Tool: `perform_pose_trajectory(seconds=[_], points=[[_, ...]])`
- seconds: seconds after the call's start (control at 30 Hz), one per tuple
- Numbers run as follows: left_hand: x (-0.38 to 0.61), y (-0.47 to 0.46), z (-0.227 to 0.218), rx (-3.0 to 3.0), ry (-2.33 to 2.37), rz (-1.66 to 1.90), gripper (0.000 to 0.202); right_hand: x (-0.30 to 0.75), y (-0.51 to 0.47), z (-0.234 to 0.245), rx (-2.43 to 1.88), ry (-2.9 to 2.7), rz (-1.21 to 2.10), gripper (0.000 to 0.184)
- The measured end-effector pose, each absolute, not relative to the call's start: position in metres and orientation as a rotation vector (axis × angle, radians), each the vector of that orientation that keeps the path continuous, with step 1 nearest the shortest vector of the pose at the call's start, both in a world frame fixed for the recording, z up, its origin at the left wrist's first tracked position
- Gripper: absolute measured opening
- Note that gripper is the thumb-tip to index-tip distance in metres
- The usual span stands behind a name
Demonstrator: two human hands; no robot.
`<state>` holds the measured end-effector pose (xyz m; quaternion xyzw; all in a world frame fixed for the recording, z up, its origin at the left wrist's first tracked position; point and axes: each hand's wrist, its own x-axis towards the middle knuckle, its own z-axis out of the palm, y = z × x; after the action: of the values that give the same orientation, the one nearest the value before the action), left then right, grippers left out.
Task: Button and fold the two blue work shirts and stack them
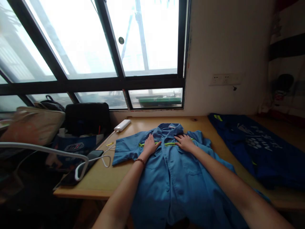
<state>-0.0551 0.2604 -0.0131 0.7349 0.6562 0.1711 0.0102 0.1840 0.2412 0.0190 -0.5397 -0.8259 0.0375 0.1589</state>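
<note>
A light blue short-sleeved work shirt lies front side up on the wooden table, its collar towards the window and its lower part hanging past the near edge. A yellow-green reflective stripe crosses its chest. My left hand rests flat on the chest at the left, fingers spread, a beaded bracelet at the wrist. On the other side of the button placket, my right hand lies flat near the collar with its fingers apart. Neither hand grips the cloth. The sleeve at the left is spread out; the one at the right looks bunched.
A dark blue printed garment lies on the table at the right. At the left are a white power bank with a cable, a dark phone-like object and a curved white tube. Bags stand beyond the left edge.
</note>
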Motion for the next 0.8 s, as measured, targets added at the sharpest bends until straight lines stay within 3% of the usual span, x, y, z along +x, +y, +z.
perform_pose_trajectory(seconds=[0.17,0.37,0.57,0.7,0.8], points=[[-0.061,0.253,-0.020,2.262,2.192,0.337,0.083,0.224,0.249,-0.011,-1.703,-2.381,-0.017,0.049],[-0.053,0.223,-0.012,2.255,2.204,0.217,0.070,0.235,0.236,-0.017,-1.777,-2.225,-0.069,0.053],[-0.048,0.205,-0.005,2.287,2.185,0.116,0.046,0.295,0.226,-0.020,-1.822,-2.081,0.001,0.037],[-0.032,0.218,0.002,2.269,2.205,0.062,0.046,0.338,0.230,-0.012,-1.922,-2.078,0.077,0.047],[-0.017,0.237,0.000,2.250,2.187,0.057,0.053,0.362,0.233,0.006,-1.947,-2.071,0.199,0.034]])
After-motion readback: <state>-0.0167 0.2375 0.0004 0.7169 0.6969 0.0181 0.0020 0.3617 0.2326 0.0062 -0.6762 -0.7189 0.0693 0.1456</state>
